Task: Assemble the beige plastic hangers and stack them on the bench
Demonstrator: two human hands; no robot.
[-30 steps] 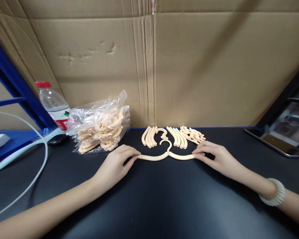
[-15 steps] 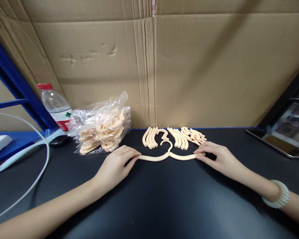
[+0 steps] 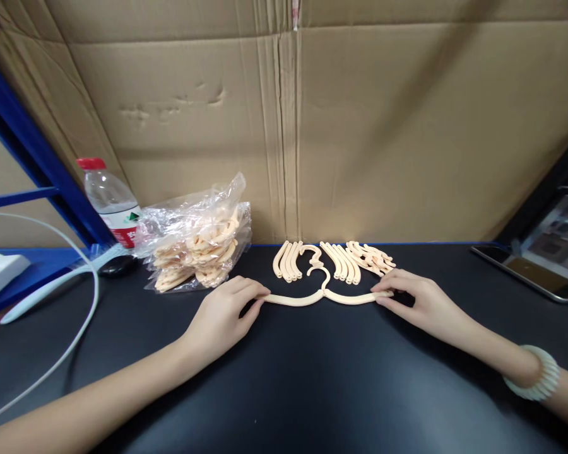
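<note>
A peach plastic hanger [image 3: 320, 295] lies flat on the black table [image 3: 284, 391], its hook pointing away from me. My left hand [image 3: 222, 315] pinches its left tip and my right hand [image 3: 419, 299] pinches its right tip. Just behind the hanger lie rows of loose peach hanger parts [image 3: 334, 260]: curved arms on the left and middle, a small heap on the right. A white beaded bracelet [image 3: 534, 373] is on my right wrist.
A clear plastic bag of peach parts [image 3: 199, 243] sits at the back left, beside a water bottle with a red cap [image 3: 111, 200]. A white cable [image 3: 71, 302] curves over the left side. A cardboard wall [image 3: 284, 126] stands behind; a tablet [image 3: 530, 274] lies far right.
Both hands stay on the hanger's tips; the view has drifted slightly, nothing else has moved.
</note>
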